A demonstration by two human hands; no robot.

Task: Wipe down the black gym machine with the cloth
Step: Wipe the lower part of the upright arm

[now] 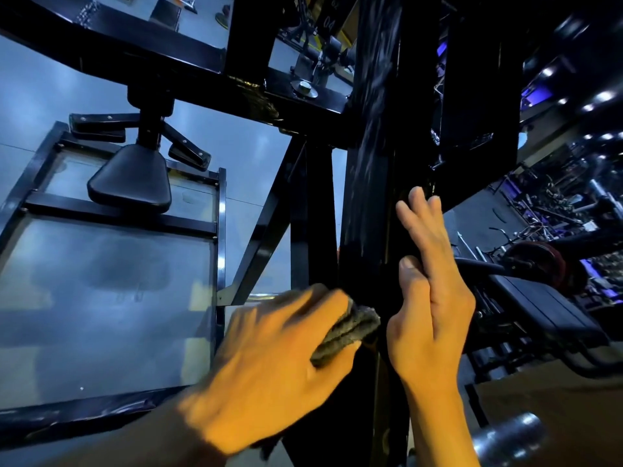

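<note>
The black gym machine fills the view; its thick upright post (367, 170) runs down the middle. My left hand (269, 372) is blurred and grips a dark grey cloth (350, 328), pressing it against the lower left side of the post. My right hand (428, 291) lies flat against the post's right edge, fingers straight and pointing up, holding nothing. A black padded seat (129, 178) hangs from a crossbeam (141, 52) at upper left.
A framed platform (111, 291) of the machine lies below on the left. A diagonal brace (266, 224) meets the post. At right stand a padded bench (536, 311), a weight plate (536, 261) and more gym equipment. A chrome bar end (505, 436) shows at bottom right.
</note>
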